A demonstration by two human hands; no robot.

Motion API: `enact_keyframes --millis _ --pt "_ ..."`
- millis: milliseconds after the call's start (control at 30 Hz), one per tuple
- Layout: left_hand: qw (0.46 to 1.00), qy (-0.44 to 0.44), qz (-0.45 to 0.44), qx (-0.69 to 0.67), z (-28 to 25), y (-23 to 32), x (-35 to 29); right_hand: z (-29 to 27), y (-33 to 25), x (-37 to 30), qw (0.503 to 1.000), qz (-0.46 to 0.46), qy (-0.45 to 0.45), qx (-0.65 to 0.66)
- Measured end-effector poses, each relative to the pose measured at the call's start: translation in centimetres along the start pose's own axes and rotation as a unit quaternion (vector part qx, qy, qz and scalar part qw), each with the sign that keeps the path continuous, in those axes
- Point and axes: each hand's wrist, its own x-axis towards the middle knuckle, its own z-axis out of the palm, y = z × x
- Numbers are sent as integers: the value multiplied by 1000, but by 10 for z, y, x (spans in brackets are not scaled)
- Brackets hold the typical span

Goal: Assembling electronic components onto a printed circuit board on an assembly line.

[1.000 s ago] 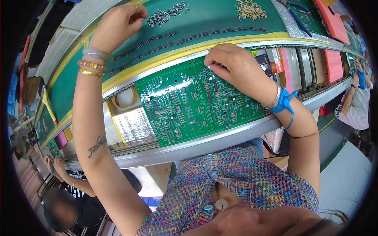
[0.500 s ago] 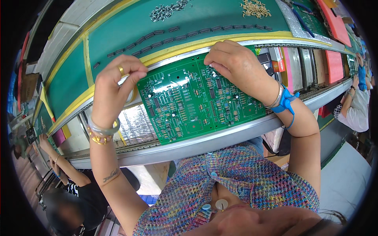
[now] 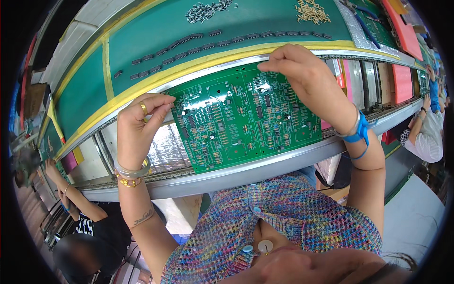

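Note:
A green circuit board (image 3: 222, 156) spans the two metal rails in front of me, with many small resistors, black chips and other parts on it. By its far left corner is my left hand (image 3: 142, 123), thumb and index finger pinched; whatever they hold is hidden or too small to name. Over the board's far edge, right of its middle, is my right hand (image 3: 307, 71). Its fingertips are drawn together and I cannot make out anything between them. The fingers of this hand cover part of the board's far right area.
Beyond the far rail, a green work surface (image 3: 156, 35) holds rows of black chips (image 3: 208, 46), a pile of bent metal pieces (image 3: 205, 13) and a pile of tan parts (image 3: 312, 12). Blue-handled pliers (image 3: 366, 28) lie far right. Other people work at both sides.
My right hand has lifted slightly away from the board and shifted right. My left hand has come a little nearer along the board's left side. The whole view has shifted slightly.

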Motion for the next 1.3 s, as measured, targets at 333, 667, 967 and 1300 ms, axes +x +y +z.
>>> enact_keyframes --millis 333,667,967,1300 --pt "998 56 33 -9 5 -3 -3 9 -2 -14 992 -31 -60 -111" --pt "989 100 46 102 19 -6 1 11 -2 -12 995 -8 -27 -93" --pt "981 114 63 142 20 -5 3 13 -1 -12 995 -19 -23 -91" --pt "977 115 70 166 22 -3 3 13 2 -12 994 -28 -21 -108"
